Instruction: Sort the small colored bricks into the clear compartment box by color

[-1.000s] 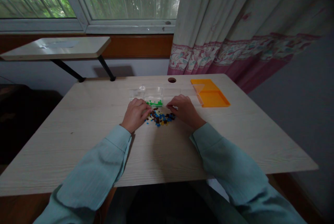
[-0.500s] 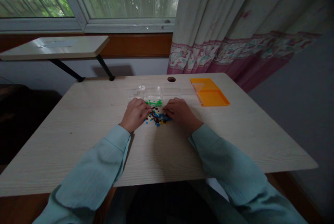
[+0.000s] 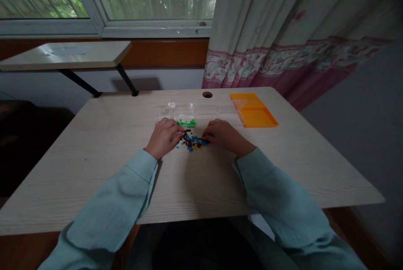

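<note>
On the wooden table (image 3: pixel 94 152), a clear compartment box (image 3: pixel 184 114) lies just behind the pile of small coloured pieces (image 3: pixel 192 140). Pieces are best picked singly, the pile kept gathered. The left hand (image 3: pixel 163 137) and right hand (image 3: pixel 225 135) flank it, fingers curled; any hold cannot be told. Since the earlier frame, the right hand has been drawn slightly rightward.

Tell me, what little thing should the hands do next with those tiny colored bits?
Probably pinch one green bit from the mixed pile and drop it in the clear box. Both the left hand and right hand rest at the pile, and that box's compartment holds only green pieces.
</note>
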Tool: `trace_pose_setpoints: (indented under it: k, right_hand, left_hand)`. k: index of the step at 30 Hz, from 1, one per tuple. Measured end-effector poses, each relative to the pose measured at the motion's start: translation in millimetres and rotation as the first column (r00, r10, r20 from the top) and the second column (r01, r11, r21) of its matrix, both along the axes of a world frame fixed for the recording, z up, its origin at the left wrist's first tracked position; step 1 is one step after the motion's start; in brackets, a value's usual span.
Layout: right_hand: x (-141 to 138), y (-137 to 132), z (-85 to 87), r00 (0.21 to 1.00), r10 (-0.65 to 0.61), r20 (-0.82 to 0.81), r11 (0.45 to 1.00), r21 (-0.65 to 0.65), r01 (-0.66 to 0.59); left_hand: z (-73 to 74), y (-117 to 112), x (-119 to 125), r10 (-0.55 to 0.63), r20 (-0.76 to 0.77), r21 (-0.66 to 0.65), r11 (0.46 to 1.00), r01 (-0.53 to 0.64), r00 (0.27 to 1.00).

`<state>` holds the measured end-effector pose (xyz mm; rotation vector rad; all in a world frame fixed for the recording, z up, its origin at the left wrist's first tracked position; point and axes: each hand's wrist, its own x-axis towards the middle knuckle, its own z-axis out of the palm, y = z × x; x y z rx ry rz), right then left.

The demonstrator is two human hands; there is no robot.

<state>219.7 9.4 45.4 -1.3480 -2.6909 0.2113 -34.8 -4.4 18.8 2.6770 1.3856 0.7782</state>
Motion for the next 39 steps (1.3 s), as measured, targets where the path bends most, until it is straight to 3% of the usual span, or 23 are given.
trace_pose_setpoints:
  k: [9, 16, 26, 39]
  right_hand:
    - [-1.7, 0.6, 0.5, 1.0, -0.017, 0.008, 1.0, -0.012, 0.017]
    - [-2.4, 3.1, -3.9, 0.982, -0.054, -0.178, 0.999, -0.01, 0.053]
    - [-5.3, 2.7, -7.2, 0.9, -0.071, -0.429, 0.997, -0.035, 0.062]
    - [-13.5, 1.4, -16.2, 0.827, -0.096, -0.554, 0.992, -0.124, 0.032]
  left_hand:
    - [-0.9, -0.2, -0.1, -0.001, 0.002, 0.007, 1.0, 0.001, 1.0]
    - [0.1, -0.9, 0.5, -0.01, 0.015, 0.008, 1.0, 0.01, 1.0]
    - [-0.6, -1.2, 1.0, -0.005, 0.006, 0.007, 1.0, 0.005, 1.0]
    - [-0.6, -2.8, 2.5, -0.036, 0.028, 0.006, 0.999, 0.036, 0.999]
